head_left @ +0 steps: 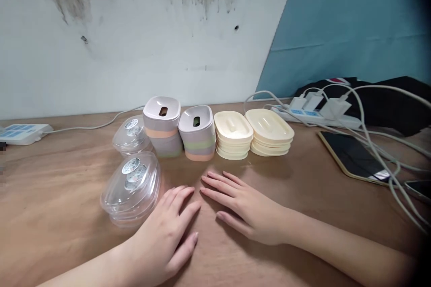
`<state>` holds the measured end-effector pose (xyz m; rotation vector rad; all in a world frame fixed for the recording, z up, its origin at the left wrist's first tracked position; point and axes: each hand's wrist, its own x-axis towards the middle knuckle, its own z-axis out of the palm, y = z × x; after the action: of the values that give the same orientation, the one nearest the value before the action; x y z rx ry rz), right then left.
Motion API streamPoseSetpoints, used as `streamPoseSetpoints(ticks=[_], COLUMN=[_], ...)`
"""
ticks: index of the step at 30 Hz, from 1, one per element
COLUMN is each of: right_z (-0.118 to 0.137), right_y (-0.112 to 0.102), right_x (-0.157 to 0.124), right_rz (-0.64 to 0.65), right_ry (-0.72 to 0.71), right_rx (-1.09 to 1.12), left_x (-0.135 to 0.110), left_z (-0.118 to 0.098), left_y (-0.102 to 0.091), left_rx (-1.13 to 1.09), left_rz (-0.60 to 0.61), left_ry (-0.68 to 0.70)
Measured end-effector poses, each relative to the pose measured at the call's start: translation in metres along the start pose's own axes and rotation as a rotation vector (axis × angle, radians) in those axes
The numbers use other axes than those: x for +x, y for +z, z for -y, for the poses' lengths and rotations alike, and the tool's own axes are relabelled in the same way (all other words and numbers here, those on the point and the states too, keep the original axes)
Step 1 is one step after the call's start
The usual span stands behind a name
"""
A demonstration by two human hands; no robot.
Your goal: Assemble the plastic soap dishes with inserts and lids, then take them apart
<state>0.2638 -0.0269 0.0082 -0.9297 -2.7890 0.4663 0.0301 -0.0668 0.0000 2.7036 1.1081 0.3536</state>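
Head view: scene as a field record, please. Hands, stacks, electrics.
left_hand: left hand on brown tabletop, holding nothing, beside front clear plastic stack
right_hand: right hand on tabletop, holding nothing
back_row, left to right: rear clear plastic stack, taller mauve slotted stack, shorter mauve slotted stack, two cream plastic stacks
far_left: white power strip
far_right: plugged-in white chargers, yellow-edged phone
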Motion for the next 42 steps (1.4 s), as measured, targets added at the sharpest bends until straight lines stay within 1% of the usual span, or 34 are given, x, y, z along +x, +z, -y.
streamPoseSetpoints(ticks=[7, 16, 23, 27, 33, 42], right_z=[0.002, 0.002, 0.011, 0.009, 0.007, 0.005], right_y=[0.0, 0.004, 0.013, 0.012, 0.01, 0.011], right_x=[0.001, 0.001, 0.002, 0.003, 0.002, 0.003], right_rz=[0.017, -0.031, -0.064, -0.062, -0.041, -0.111], right_ry=[0.011, -0.011, 0.12, 0.098, 0.091, 0.055], right_rx=[-0.065, -0.044, -0.108, -0.108, -0.116, -0.077], left_x=[0.003, 0.005, 0.013, 0.017, 0.015, 0.017], left_z=[-0.001, -0.003, 0.0, 0.001, 0.0, 0.003], left_y=[-0.004, -0.009, 0.001, 0.0, -0.004, -0.005], left_rx=[-0.014, -0.015, 0.037, 0.033, 0.057, 0.051], left_rz=[0.019, 0.057, 0.099, 0.117, 0.148, 0.126], left_ry=[0.004, -0.011, -0.005, 0.005, -0.005, 0.014])
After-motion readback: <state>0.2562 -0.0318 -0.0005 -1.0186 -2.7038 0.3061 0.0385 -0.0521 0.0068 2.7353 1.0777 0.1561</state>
